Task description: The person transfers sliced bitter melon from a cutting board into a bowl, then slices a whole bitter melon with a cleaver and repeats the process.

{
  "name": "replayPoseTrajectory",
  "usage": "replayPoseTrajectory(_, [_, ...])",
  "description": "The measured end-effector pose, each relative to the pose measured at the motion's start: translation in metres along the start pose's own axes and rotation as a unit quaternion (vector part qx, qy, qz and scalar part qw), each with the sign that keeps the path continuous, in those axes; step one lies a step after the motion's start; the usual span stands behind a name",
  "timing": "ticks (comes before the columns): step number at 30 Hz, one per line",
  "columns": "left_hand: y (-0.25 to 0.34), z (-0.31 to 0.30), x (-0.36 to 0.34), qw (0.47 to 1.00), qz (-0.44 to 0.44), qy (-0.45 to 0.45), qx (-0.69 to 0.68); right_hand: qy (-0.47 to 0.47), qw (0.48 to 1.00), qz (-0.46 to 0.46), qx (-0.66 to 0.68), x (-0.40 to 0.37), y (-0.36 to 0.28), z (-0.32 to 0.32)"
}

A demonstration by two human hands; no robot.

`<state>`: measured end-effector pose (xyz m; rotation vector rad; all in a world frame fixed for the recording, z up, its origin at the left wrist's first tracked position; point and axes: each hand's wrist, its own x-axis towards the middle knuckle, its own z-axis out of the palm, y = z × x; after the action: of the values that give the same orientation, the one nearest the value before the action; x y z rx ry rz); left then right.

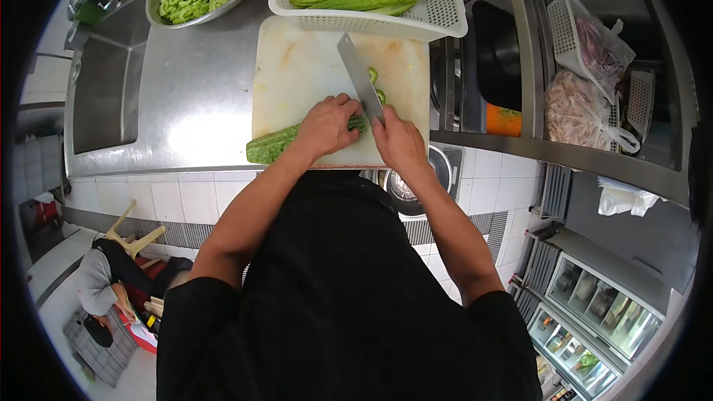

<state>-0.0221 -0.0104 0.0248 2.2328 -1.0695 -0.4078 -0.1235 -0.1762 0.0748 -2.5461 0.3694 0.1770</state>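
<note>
On the white cutting board lies a green bitter melon half, its bumpy skin upward. My left hand presses on it, fingers curled over the melon near its cut end. In my right hand is the handle of a cleaver, with the fingers wrapped round it. The blade points away from me and stands beside my left fingertips, close to the melon's end. A few small cut slices lie just right of the blade.
Behind the board, a white basket holds several long melon halves. A metal bowl of green slices stands at the back left, near a sink. Bagged food sits on the right shelf. Another person sits bent over at lower left.
</note>
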Motion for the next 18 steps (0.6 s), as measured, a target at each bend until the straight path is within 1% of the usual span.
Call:
replayPoseTrajectory(1, [0.001,0.000,0.000,1.000,-0.007,0.000,0.006,-0.022,1.000,0.002,0.004,-0.013,0.000,-0.012])
replayPoseTrajectory(2, [0.001,0.000,0.000,1.000,-0.008,0.000,0.003,-0.024,1.000,0.002,0.002,-0.032,-0.001,-0.023])
replayPoseTrajectory(4, [0.000,0.000,0.000,1.000,-0.010,-0.006,-0.016,-0.077,0.996,0.033,0.008,-0.064,-0.003,-0.035])
replayPoseTrajectory(8, [-0.002,0.000,0.000,1.000,-0.008,-0.013,-0.018,-0.072,0.995,0.064,-0.022,-0.057,0.003,0.003])
replayPoseTrajectory(10, [-0.004,0.004,0.001,1.000,-0.009,-0.007,-0.010,-0.016,1.000,0.016,-0.011,-0.018,0.009,0.028])
replayPoseTrajectory(13, [-0.004,0.003,0.002,1.000,0.001,-0.004,0.012,0.013,1.000,-0.015,-0.013,0.019,0.002,0.025])
replayPoseTrajectory(17, [0.006,-0.010,-0.006,0.999,-0.025,-0.011,0.018,-0.009,1.000,0.008,0.007,-0.011,0.002,-0.012])
replayPoseTrajectory(18, [0.004,-0.009,-0.008,1.000,-0.023,-0.011,0.016,-0.036,0.999,0.016,0.013,-0.030,0.002,-0.023])
